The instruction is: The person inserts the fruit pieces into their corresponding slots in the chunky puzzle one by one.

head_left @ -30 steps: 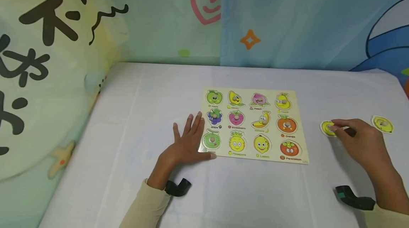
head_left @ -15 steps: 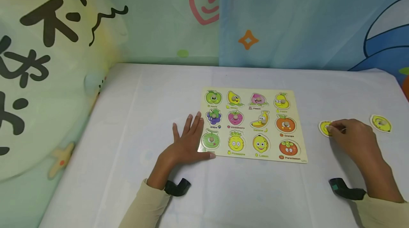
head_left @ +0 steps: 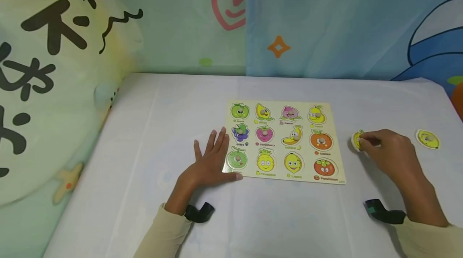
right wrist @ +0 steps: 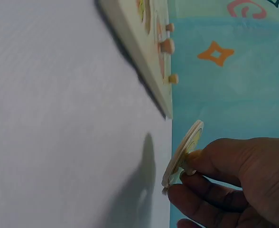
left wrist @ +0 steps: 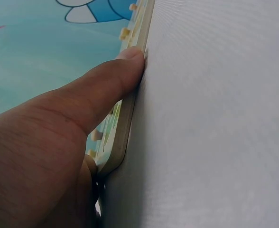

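Note:
A wooden fruit puzzle board (head_left: 250, 140) lies flat on the white-covered table, many of its fruit pieces topped by small knobs. Its pineapple (head_left: 265, 163) and lemon (head_left: 293, 163) spots show no knob. My left hand (head_left: 206, 165) rests at the board's lower left corner with fingers spread; the thumb (left wrist: 125, 71) lies along the near edge in the left wrist view. To the right of the board, my right hand (head_left: 392, 153) pinches a yellow pineapple puzzle piece (head_left: 356, 141) by its knob. In the right wrist view this piece (right wrist: 181, 154) is tilted, its underside towards the table.
A yellow lemon puzzle piece (head_left: 428, 139) lies on the table (head_left: 289, 218) to the right of my right hand. Printed cloth backdrops (head_left: 325, 25) stand behind and to the left of the table. Black wrist mounts (head_left: 385, 211) sit under both wrists.
My right hand has moved left, towards the board, and the pineapple piece has come along and tilted up. My left hand stays on the board's corner. The whole view has shifted slightly.

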### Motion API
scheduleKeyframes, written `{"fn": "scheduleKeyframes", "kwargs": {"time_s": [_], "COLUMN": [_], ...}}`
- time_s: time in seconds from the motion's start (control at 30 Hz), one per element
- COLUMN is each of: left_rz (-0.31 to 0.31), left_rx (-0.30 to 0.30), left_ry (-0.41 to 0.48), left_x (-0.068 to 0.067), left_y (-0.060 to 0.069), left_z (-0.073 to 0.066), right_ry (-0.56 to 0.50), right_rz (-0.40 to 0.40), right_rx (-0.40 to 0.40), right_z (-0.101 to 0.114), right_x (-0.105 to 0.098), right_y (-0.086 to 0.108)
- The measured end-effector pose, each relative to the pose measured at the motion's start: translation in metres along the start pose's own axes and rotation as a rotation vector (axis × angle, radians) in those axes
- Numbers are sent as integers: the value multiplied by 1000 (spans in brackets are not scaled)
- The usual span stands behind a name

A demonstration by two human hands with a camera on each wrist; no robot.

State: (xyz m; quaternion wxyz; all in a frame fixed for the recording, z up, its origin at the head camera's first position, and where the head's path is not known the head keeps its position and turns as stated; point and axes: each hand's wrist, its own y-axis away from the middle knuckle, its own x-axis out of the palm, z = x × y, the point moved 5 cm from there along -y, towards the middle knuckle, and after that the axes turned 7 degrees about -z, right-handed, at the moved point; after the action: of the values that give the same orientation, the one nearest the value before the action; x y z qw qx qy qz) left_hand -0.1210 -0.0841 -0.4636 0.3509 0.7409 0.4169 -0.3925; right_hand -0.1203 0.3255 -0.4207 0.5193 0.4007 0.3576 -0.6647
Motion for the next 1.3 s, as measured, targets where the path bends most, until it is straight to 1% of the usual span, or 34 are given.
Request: {"fn": "scheduleKeyframes", "kwargs": {"time_s": [0.13,0.33,0.43,0.53,0.67,0.77,0.83,0.93,1.03,1.2,1.3], "left_rz": [4,3,3,7,10,7,2,5,5,-3,-6], "left_rx": [-3,-1,-6,-7,-7,-6,-3,-5,-4,4,9], "left_ry": [6,1,-6,-7,-7,-6,-1,-1,-4,-3,-4], "left_x": [-2,-3,-3,-2,0,2,3,4,4,3,3], "left_y": [0,0,0,-1,-1,-1,-2,-2,-2,-3,-3], "left_z": [0,-1,0,1,3,4,4,5,4,3,2], "right_ry": [-40,-124,-167,-183,-196,-228,-249,-282,-314,-332,-334], "right_rz": [-4,-58,-67,-38,49,103,119,115,114,179,208], "right_rx": [-87,-255,-319,-373,-452,-508,-551,-614,-642,-585,-577], "right_z": [18,47,64,81,103,117,125,134,140,148,155], "right_x": [0,-1,2,8,22,33,38,44,47,55,62], "right_y": [0,4,7,13,21,26,28,30,31,33,36]}}
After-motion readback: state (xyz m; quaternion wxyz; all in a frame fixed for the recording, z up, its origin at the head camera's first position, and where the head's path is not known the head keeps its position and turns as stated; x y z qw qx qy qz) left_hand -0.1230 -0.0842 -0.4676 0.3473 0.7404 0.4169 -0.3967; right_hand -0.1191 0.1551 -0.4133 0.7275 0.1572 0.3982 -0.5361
